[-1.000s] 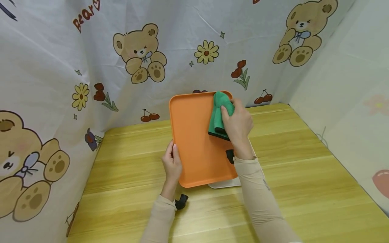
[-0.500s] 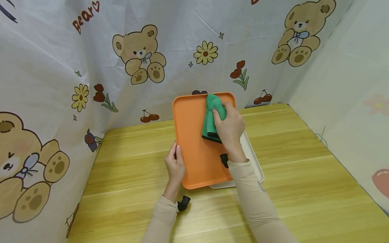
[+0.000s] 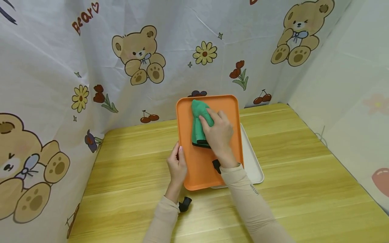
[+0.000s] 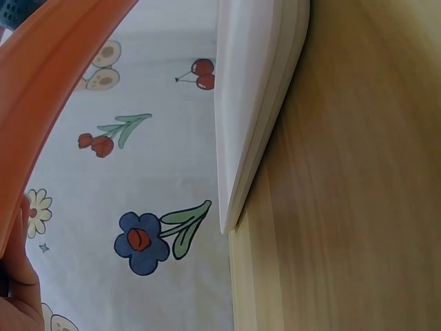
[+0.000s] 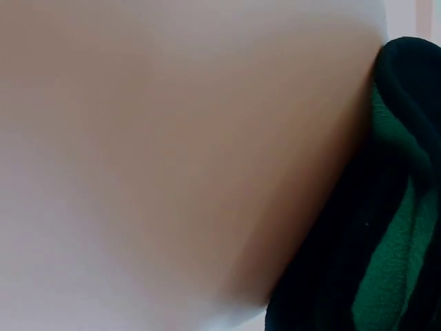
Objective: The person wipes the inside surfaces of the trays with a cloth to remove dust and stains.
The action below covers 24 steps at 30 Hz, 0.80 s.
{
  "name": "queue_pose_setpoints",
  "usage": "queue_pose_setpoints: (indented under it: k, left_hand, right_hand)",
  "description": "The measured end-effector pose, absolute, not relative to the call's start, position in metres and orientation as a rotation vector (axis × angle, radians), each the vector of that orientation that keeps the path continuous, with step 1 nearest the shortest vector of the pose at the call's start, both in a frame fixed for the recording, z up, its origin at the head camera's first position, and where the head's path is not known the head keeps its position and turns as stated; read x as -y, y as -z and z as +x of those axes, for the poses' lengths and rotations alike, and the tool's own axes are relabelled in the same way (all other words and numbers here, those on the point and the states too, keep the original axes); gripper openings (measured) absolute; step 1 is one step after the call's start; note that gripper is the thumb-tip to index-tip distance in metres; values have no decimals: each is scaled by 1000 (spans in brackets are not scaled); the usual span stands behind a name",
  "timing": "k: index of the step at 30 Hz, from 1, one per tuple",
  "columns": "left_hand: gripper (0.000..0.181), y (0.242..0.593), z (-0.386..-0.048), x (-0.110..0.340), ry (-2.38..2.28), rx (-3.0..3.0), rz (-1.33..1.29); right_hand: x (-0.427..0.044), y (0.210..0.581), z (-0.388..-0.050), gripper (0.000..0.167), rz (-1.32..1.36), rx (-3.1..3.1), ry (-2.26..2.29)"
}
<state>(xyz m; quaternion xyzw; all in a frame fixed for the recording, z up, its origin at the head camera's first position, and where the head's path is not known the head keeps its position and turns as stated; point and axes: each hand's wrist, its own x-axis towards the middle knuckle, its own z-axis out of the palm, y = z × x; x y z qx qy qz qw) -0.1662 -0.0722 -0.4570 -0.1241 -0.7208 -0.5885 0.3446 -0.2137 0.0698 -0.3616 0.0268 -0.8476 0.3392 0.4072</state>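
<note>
An orange tray (image 3: 194, 168) is held up at a tilt, its inner face toward the head camera. My left hand (image 3: 177, 166) grips its left edge, thumb on the near side; the fingers behind it are mostly hidden. A folded green cloth (image 3: 199, 126) with a dark hem lies against the upper left part of the tray's face. My right hand (image 3: 219, 135) grips the cloth, with thumb and fingers on its folds. In the right wrist view the cloth's dark hem (image 5: 331, 255) shows beside a blurred, close surface of the hand.
Beneath the orange tray, a white tray (image 3: 253, 165) rests on the wood-grain table (image 3: 297, 175), partly covered in the head view. A white curtain (image 3: 179, 30) printed with bears and flowers hangs behind the table. Each wrist carries a small black mount (image 3: 184, 204).
My right hand has slid the green cloth leftward across the orange tray, from its upper right side. The tray and left hand have shifted slightly right and down, and more of the white tray shows.
</note>
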Motion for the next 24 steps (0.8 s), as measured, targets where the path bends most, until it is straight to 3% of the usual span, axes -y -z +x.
queue_pose_setpoints:
  k: [24]
  left_hand:
    - [24, 447, -159, 65, 1504, 1886, -325]
  right_hand:
    - [-48, 366, -205, 32, 147, 2120, -838]
